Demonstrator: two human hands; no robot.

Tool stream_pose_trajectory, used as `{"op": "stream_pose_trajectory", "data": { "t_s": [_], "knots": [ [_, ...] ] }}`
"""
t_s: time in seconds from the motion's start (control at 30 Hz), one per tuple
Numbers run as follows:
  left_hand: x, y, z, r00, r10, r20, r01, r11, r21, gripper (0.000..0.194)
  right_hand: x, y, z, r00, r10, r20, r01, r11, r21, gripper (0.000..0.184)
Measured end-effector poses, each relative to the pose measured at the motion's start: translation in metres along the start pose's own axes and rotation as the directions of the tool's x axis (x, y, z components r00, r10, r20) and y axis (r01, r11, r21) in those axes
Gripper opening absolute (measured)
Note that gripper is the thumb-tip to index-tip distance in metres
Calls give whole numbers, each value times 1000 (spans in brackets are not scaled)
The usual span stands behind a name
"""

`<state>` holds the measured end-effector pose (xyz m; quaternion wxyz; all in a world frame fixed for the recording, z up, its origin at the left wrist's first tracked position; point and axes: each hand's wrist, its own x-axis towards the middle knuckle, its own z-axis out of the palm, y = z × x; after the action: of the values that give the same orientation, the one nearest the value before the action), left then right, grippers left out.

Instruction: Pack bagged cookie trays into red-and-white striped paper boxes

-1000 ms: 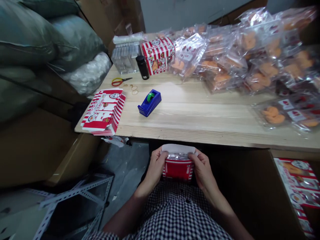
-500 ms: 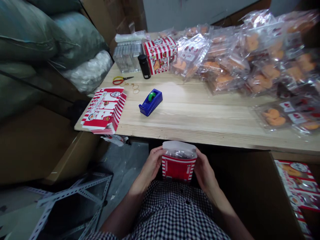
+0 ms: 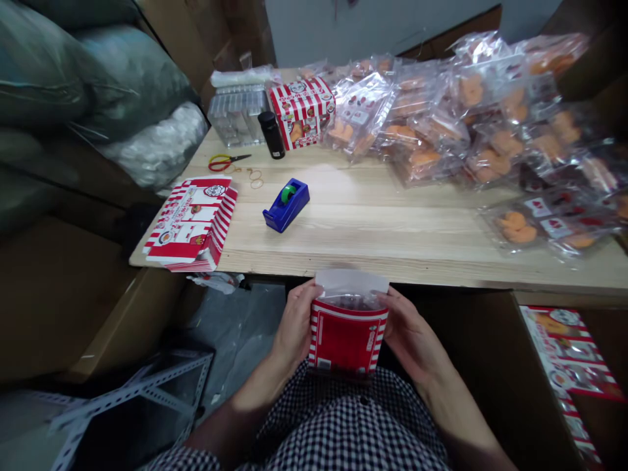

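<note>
A red carton with striped sides (image 3: 347,337) is held in front of my body, just below the table's front edge. Its white top flap stands up at the back, and clear plastic shows in the opening. My left hand (image 3: 297,320) grips its left side, the thumb near the flap's corner. On the opposite side my right hand (image 3: 409,330) has its fingers closed on the upper right corner. What lies deeper inside the carton I cannot make out.
On the wooden table (image 3: 373,229) are a blue tape dispenser (image 3: 287,205), scissors (image 3: 226,161), a black bottle (image 3: 271,135), flat striped cartons (image 3: 189,222), an upright carton (image 3: 303,112) and clear containers (image 3: 238,114). Bagged orange pieces (image 3: 422,157) are heaped rightward. An open cardboard box (image 3: 544,386) stands below.
The carton has risen slightly and tilted, showing more of its red front and flap. My thumbs have moved from the top opening to the side edges. The camera view has shifted a little.
</note>
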<state>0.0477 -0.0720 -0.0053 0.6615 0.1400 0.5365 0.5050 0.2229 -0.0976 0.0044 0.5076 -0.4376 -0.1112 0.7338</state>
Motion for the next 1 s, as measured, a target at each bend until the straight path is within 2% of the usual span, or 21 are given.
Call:
{"op": "stream_pose_trajectory", "data": {
  "t_s": [0.1, 0.17, 0.2, 0.3, 0.43, 0.53, 0.63, 0.73, 0.87, 1.0],
  "knots": [
    [4, -11, -12, 992, -65, 107, 63, 998, 26, 11, 6, 19, -17, 992, 89, -95, -86, 996, 33, 26],
    [10, -15, -18, 978, -87, 188, 76, 995, 65, 4, 13, 28, -28, 987, 89, -134, -88, 996, 17, 20],
    [12, -15, -20, 970, -90, 226, 70, 993, 92, 7, 16, 30, -32, 988, 76, -135, -78, 997, -13, 18],
    [19, -13, -27, 945, -74, 318, 19, 985, 172, 21, 25, 27, -37, 998, 25, -55, -32, 990, -140, 13],
    [25, -9, -40, 901, -66, 429, -28, 977, 211, 27, 28, 22, -35, 993, -94, 74, 108, 970, -219, 11],
    [27, -3, -48, 837, -62, 543, -87, 966, 245, 27, 27, 23, -36, 982, -136, 128, 162, 960, -229, 14],
    [28, 7, -50, 769, -24, 639, -253, 907, 338, 27, 27, 24, -38, 979, -146, 139, 177, 953, -245, 17],
    [31, 13, -51, 737, -5, 676, -369, 834, 409, 25, 26, 21, -40, 976, -140, 165, 182, 944, -276, 18],
    [34, 14, -58, 722, 30, 691, -419, 814, 402, 25, 19, 15, -41, 941, -159, 297, 261, 901, -347, 23],
    [33, 10, -62, 757, 69, 649, -441, 788, 430, 19, 17, 16, -40, 923, -197, 330, 353, 777, -522, 19]
  ]
}}
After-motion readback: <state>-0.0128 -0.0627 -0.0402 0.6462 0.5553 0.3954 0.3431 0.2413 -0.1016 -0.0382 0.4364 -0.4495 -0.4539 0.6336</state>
